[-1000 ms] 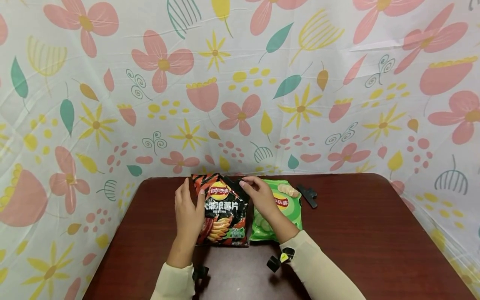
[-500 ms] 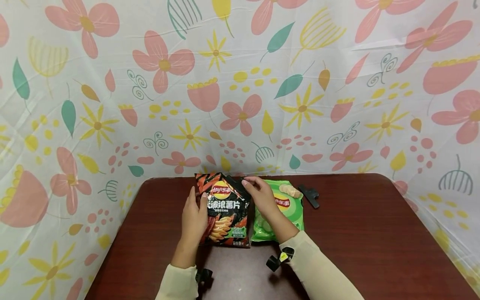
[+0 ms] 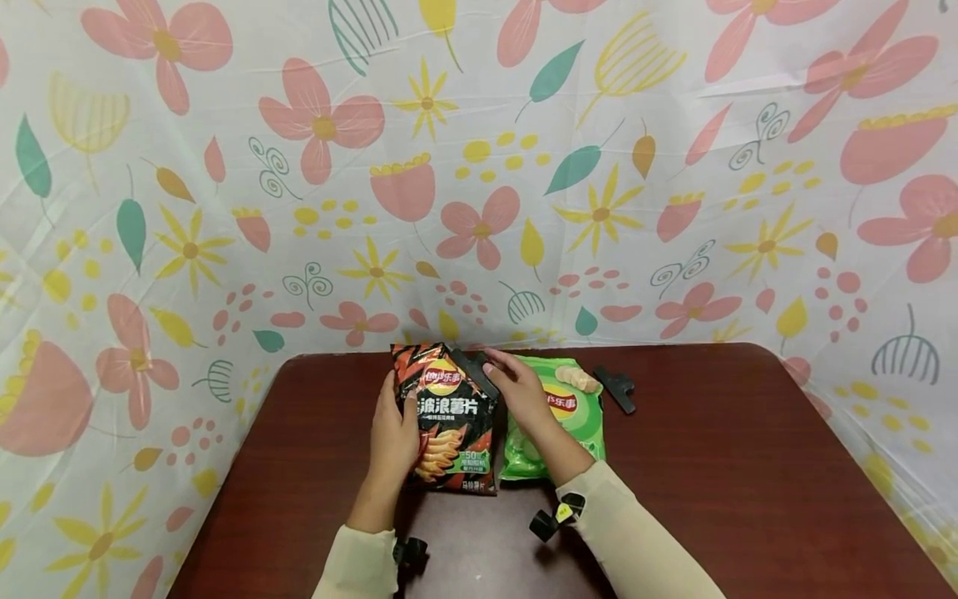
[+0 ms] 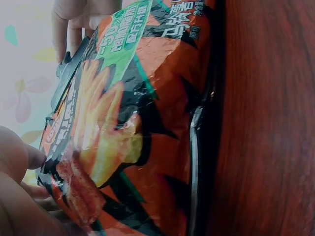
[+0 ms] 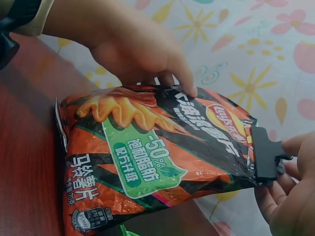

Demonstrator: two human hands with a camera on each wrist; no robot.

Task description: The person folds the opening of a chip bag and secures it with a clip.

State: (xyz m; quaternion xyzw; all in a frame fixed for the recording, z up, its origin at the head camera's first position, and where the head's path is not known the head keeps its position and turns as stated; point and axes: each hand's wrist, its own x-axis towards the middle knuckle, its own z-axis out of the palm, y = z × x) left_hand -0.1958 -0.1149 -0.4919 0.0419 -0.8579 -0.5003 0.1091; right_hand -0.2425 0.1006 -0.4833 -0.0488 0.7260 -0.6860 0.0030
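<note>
A black and orange bag of potato chips (image 3: 449,453) stands tilted back over the table, its printed front showing. My left hand (image 3: 394,441) grips its left edge, thumb on the front and fingers going behind. At the top right corner sits a black bag clip (image 5: 266,155), lying across the folded top in the right wrist view. My right hand (image 3: 524,395) pinches the clip's handle between thumb and fingers. Up close in the left wrist view, the bag's lower front (image 4: 162,132) fills the middle, with the clip partly hidden along the far edge.
A green bag of chips (image 3: 584,420) lies just right of the black and orange one, partly covered by my right hand and wrist. Beyond it a second black clip (image 3: 615,391) rests on the dark red table (image 3: 711,482). A flower-print cloth (image 3: 479,208) hangs behind.
My left hand has shifted a little to the right along with the bag's left side. The clip now shows more plainly across the bag's top right corner; my right hand keeps its hold there.
</note>
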